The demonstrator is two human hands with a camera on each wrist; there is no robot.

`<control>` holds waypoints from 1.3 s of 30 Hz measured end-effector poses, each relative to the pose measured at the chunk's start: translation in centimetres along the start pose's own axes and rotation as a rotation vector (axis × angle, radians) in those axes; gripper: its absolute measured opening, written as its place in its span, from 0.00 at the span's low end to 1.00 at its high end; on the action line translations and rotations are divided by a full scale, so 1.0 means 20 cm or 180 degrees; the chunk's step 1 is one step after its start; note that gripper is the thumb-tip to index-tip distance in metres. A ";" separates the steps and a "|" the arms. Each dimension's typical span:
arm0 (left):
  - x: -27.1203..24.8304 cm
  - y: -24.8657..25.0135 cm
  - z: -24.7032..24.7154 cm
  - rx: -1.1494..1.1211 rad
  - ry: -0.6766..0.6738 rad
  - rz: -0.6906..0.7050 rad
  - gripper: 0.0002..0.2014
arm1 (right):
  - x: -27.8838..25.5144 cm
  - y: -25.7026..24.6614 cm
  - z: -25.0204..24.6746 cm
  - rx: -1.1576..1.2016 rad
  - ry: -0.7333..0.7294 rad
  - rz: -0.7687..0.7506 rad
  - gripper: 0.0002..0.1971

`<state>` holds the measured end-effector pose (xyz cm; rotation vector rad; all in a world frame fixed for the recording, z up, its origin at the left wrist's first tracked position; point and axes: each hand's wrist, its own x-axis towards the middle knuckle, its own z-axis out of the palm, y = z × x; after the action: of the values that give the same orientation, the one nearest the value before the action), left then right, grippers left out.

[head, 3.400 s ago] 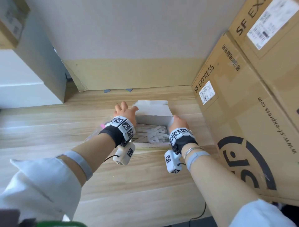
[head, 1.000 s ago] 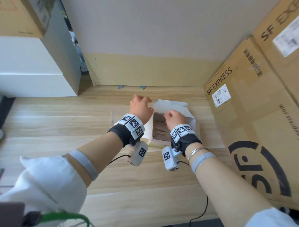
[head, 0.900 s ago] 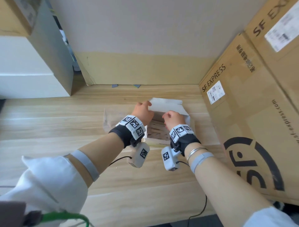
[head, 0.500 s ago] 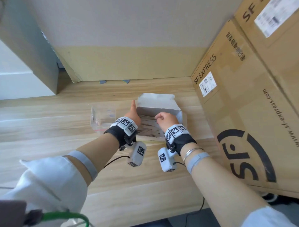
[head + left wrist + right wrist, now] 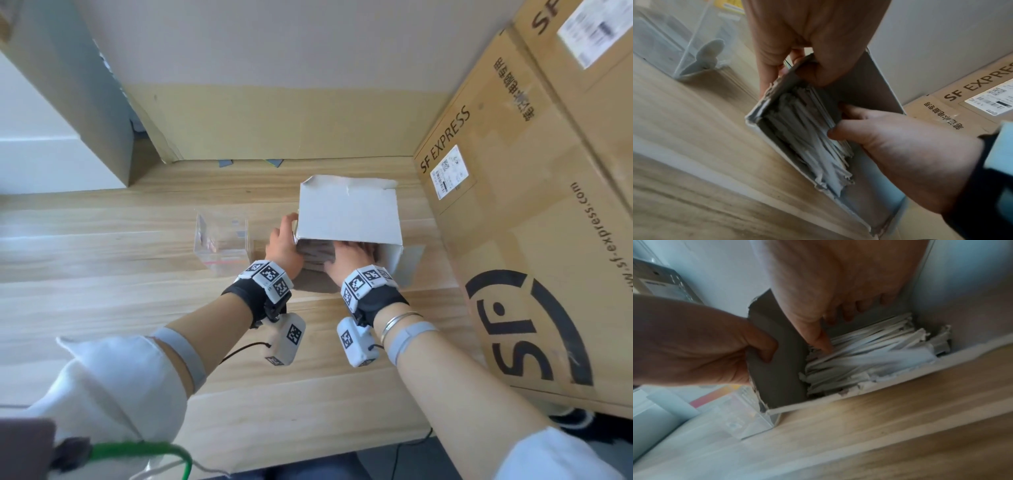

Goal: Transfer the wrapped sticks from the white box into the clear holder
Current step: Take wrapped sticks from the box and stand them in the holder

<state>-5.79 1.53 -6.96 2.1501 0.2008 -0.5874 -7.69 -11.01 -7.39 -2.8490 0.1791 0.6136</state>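
The white box [image 5: 347,212] stands tipped up on the wooden table, its opening facing me. A packed bundle of white wrapped sticks [image 5: 807,138] lies inside it. My left hand [image 5: 286,240] grips the box's left wall, thumb inside and fingers outside. My right hand [image 5: 349,255] reaches into the box; its thumb [image 5: 822,340] presses on the sticks [image 5: 869,353] and its fingers curl behind the bundle. The clear holder [image 5: 222,240] stands just left of the box, close to my left hand.
Large SF Express cartons [image 5: 513,222] wall off the right side, very close to the box. A cardboard panel [image 5: 274,123] runs along the back and a white cabinet [image 5: 51,144] stands at the far left. Bare wooden tabletop [image 5: 120,291] lies to the left and in front.
The box has tipped up from lying flat, so its white face now hides most of the sticks in the head view. My right hand has gone deeper in, onto the bundle.
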 end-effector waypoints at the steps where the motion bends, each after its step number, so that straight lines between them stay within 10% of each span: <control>1: 0.00 0.00 0.00 0.0004 -0.0002 -0.0002 0.33 | 0.00 0.00 0.01 -0.0041 -0.0048 -0.0032 0.29; 39: 0.03 -0.01 -0.01 0.0023 -0.0107 -0.0146 0.30 | 0.04 -0.07 0.12 -0.0928 -0.1071 -0.0140 0.13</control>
<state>-5.19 1.80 -7.22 2.1457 0.2306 -0.6511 -7.59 -9.19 -9.56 -2.9488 -0.0328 1.1816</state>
